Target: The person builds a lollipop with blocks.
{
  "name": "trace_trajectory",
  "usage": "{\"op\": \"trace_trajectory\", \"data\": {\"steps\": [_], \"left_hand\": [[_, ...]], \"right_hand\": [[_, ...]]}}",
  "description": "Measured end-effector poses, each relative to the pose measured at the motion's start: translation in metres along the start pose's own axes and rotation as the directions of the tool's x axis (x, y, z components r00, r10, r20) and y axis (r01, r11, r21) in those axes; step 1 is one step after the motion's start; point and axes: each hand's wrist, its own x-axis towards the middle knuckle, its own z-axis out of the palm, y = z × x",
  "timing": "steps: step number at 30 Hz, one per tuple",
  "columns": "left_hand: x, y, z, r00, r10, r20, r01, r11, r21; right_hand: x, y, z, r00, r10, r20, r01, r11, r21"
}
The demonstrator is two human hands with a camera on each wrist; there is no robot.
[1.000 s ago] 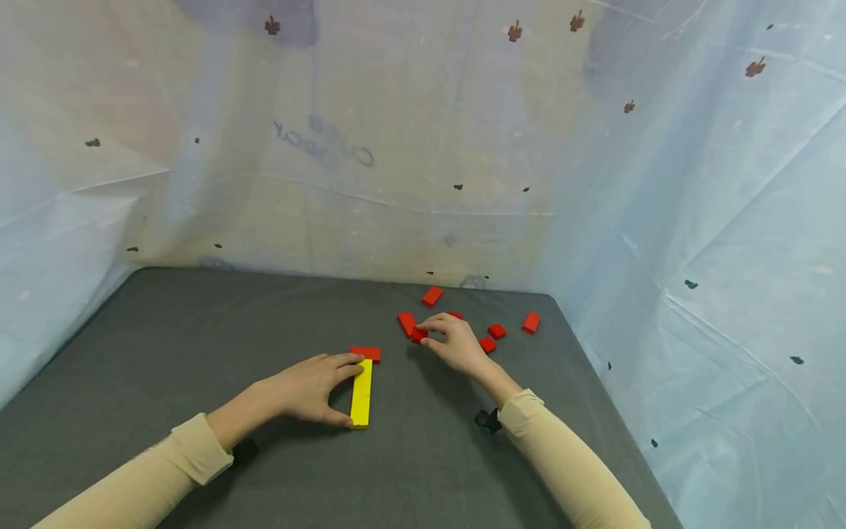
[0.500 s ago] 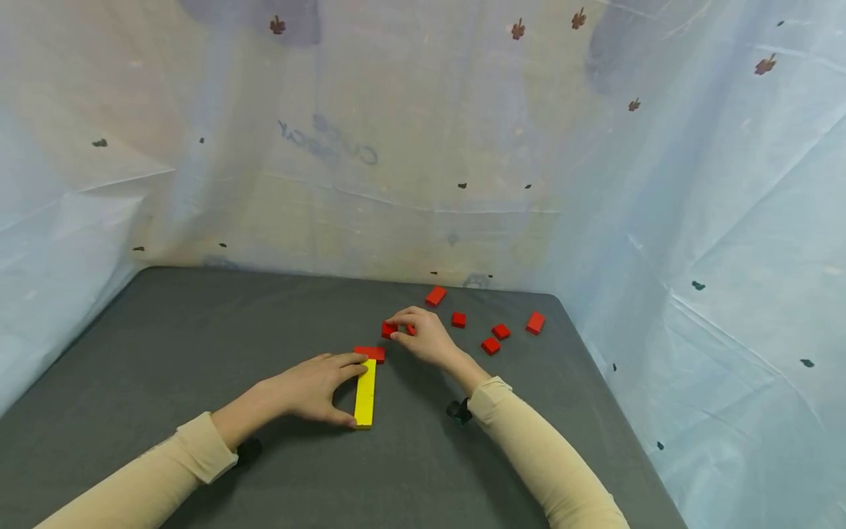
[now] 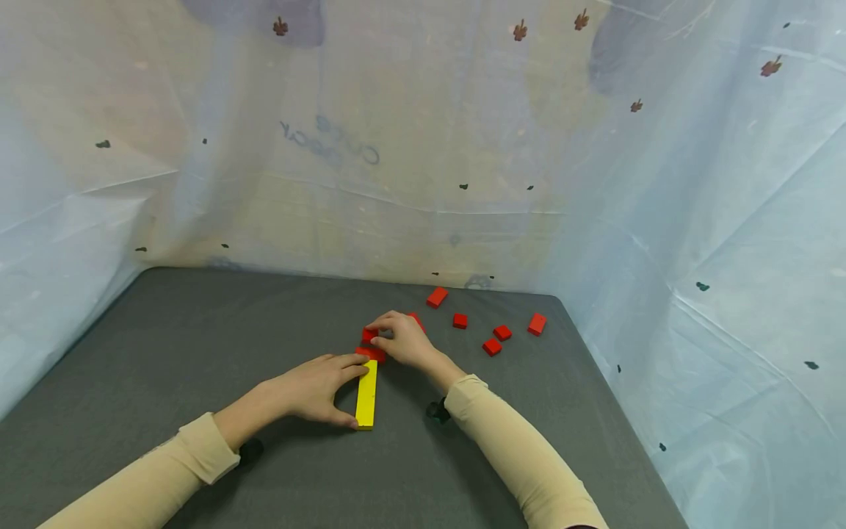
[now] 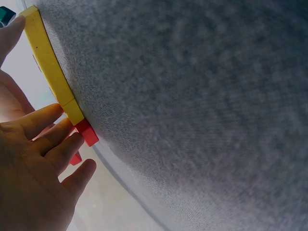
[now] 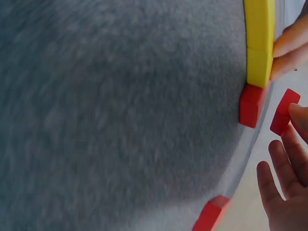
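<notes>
A row of yellow blocks (image 3: 366, 395) lies on the table, a seam showing between two of them in both wrist views. My left hand (image 3: 316, 389) rests along its left side, thumb at the near end and fairly straight fingertips at the far end. Crosswise at that far end lies a red block (image 3: 371, 354), partly under the left fingertips in the head view. My right hand (image 3: 405, 342) pinches another small red block (image 5: 285, 111) between thumb and fingertip, just beyond the crosswise one; its other fingers are spread.
Right behind my right hand lies a red block (image 3: 416, 320), partly hidden. Several more red blocks are scattered to the right, among them a long one (image 3: 437, 297) near the back edge. Plastic sheeting (image 3: 396, 242) hangs around the grey table (image 3: 231, 330).
My right hand has carried the pinched red block left, from the scattered blocks to beside the yellow row's far end. My left hand stays put on the yellow row.
</notes>
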Motion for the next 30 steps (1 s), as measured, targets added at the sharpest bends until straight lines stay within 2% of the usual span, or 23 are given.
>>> {"op": "trace_trajectory", "data": {"steps": [8, 30], "left_hand": [[0.001, 0.001, -0.001, 1.000, -0.016, 0.010, 0.016, 1.000, -0.002], [-0.001, 0.000, -0.003, 1.000, -0.008, 0.015, 0.008, 1.000, -0.022]], "right_hand": [[0.006, -0.002, 0.011, 1.000, 0.028, 0.013, -0.027, 0.999, -0.017], [0.007, -0.001, 0.016, 0.997, 0.047, 0.060, -0.045, 0.999, -0.027]]}}
